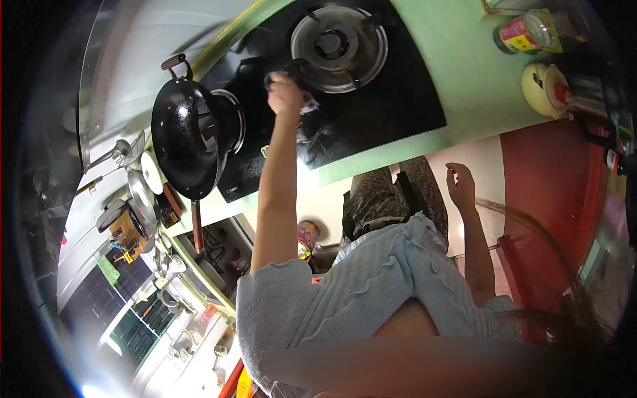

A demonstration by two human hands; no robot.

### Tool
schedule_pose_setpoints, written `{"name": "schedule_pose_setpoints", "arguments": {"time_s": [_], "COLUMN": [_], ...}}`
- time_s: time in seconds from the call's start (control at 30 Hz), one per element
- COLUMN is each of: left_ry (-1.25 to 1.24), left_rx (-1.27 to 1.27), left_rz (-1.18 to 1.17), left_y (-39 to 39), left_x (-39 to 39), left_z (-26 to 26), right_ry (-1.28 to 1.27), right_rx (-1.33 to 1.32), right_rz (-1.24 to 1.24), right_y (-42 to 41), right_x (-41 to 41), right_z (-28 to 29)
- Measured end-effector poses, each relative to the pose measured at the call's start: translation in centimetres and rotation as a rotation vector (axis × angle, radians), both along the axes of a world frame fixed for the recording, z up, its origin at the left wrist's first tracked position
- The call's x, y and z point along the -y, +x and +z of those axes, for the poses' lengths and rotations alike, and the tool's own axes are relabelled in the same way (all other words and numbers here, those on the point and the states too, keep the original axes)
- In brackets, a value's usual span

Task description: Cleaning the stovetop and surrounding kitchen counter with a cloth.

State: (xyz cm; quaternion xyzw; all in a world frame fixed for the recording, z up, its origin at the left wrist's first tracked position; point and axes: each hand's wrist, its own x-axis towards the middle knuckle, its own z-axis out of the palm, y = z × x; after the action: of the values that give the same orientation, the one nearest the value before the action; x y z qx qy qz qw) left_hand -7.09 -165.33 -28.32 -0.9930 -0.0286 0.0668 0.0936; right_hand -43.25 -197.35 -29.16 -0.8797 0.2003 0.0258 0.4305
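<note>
My left hand [284, 97] is closed around a bunched dark cloth [301, 68], pressed to the black glass cooktop [398, 94]. Blur hides the cloth's exact outline. Just right of the hand is a round gas burner [330, 46] with a metal ring. Streaks that look wet shine on the glass below the hand. To the left, a black wok [181, 134] sits over the other burner [239, 119], its long wooden handle pointing towards me. My right hand [460, 186] hangs at my side in front of the counter, fingers loosely bent, holding nothing.
A pale green counter [423, 30] surrounds the cooktop. On its right stand a labelled jar [530, 32] and a yellow container [542, 89]. Ladles [119, 149] and pans hang or stand at left. Below is an open cabinet [219, 253]; a red surface [542, 199] lies right.
</note>
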Motion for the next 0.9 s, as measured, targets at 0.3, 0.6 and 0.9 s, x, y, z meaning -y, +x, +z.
{"name": "schedule_pose_setpoints", "arguments": {"time_s": [0.3,0.6,0.9], "left_ry": [0.001,-0.242,-0.316], "left_rx": [0.011,0.129,0.203], "left_rz": [-0.258,-0.429,-0.397], "left_y": [-11.7,-16.5,-16.6], "left_x": [7.5,10.6,9.4], "left_z": [-1.3,0.8,-0.3], "right_ry": [0.060,-0.203,-0.151], "right_rx": [0.029,0.359,0.139], "right_rz": [-0.019,0.290,0.215], "right_y": [-0.2,21.1,25.3], "right_x": [0.7,-5.6,-9.6], "right_z": [-1.2,3.2,3.4]}}
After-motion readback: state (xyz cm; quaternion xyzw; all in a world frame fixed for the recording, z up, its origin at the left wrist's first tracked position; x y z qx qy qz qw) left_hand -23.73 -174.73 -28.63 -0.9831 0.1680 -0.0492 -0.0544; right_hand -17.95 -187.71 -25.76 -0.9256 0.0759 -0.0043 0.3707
